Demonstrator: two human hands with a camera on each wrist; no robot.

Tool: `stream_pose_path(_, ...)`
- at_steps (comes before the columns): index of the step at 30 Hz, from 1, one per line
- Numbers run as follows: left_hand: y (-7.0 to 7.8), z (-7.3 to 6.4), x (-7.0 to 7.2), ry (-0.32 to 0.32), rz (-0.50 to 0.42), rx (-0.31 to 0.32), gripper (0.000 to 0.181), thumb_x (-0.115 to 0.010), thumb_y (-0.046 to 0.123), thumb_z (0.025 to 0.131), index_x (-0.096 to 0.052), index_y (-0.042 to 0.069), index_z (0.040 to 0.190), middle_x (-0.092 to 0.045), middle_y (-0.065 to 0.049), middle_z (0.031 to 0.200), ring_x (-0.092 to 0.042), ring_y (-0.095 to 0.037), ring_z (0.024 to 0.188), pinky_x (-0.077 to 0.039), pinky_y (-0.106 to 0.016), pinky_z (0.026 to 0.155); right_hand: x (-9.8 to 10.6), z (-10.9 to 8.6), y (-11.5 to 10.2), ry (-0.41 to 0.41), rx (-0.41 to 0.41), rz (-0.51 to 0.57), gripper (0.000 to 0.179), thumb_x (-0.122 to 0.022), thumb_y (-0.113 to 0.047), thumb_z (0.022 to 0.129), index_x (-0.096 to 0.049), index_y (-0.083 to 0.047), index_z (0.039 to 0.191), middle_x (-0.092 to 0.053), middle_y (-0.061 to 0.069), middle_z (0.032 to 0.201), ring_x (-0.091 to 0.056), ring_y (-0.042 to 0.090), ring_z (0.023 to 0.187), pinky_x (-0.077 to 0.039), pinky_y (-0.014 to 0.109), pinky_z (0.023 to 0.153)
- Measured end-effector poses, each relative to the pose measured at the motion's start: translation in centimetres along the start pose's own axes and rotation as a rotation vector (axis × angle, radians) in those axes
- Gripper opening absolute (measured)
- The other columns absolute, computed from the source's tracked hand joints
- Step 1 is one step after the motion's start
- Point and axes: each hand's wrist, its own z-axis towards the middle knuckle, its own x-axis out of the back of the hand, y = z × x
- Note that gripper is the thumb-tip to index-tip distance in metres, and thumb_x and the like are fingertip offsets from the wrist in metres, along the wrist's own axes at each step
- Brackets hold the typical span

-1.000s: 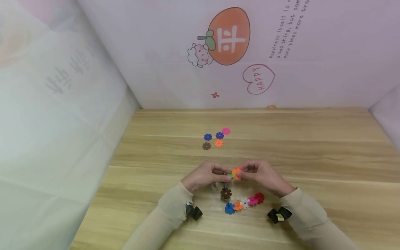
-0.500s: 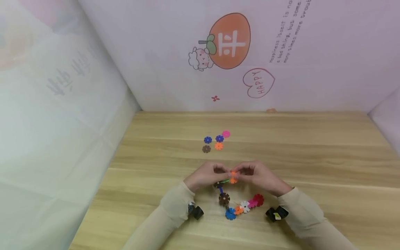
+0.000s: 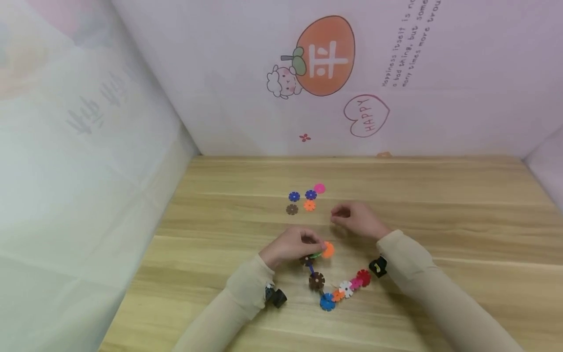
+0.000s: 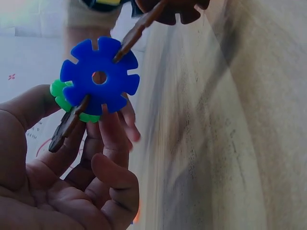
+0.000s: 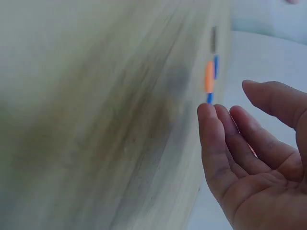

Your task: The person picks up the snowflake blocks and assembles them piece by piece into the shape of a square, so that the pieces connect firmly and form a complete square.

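Observation:
My left hand pinches the upper end of a chain of slotted plastic snowflake discs, near the green disc and the orange end disc. From there the chain bends down past a brown disc to a light blue disc, then right through white and pink to a red disc. A dark blue disc joins brown ones edge-on in the left wrist view. My right hand hovers right of the loose discs, its thumb apart from the fingers and nothing between them.
Beyond the hands lie loose discs on the wooden table: two blue, a pink, a brown and an orange. Printed cloth walls stand behind and at the sides. Small black cameras sit on both wrists.
My right hand has let go of the orange disc and moved forward, towards the loose discs. The orange disc stays on the chain's end, by my left hand, which keeps its hold.

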Motion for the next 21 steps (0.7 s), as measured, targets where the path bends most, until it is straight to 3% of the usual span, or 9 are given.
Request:
stream_pose_path(12, -0.2, -0.3, 0.5, 0.025, -0.054, -0.004, 0.014, -0.073, 0.025, 0.090, -0.076, 0.012, 0.095, -0.073, 0.003, 0.092, -0.061, -0.009, 0.082, -0.050, -0.025, 0.075, -1.9, 5.2, -1.5, 0.006, -0.007, -0.141, 0.033, -0.072, -0.015, 0.088, -0.066, 0.003, 0.114, -0.071, 0.018, 0.109, -0.067, 0.030, 0.102, -0.055, 0.044, 0.092)
stream_pose_path(21, -0.5, -0.3, 0.9, 0.030, -0.022, -0.008, 0.013, -0.073, 0.027, 0.090, -0.076, 0.014, 0.093, -0.072, 0.005, 0.091, -0.060, -0.010, 0.079, -0.049, -0.025, 0.072, -3.0, 7.2, -2.6, 0.050, -0.065, -0.219, 0.028, -0.074, -0.015, 0.087, -0.066, 0.003, 0.106, -0.069, 0.019, 0.106, -0.064, 0.031, 0.097, -0.055, 0.044, 0.088)
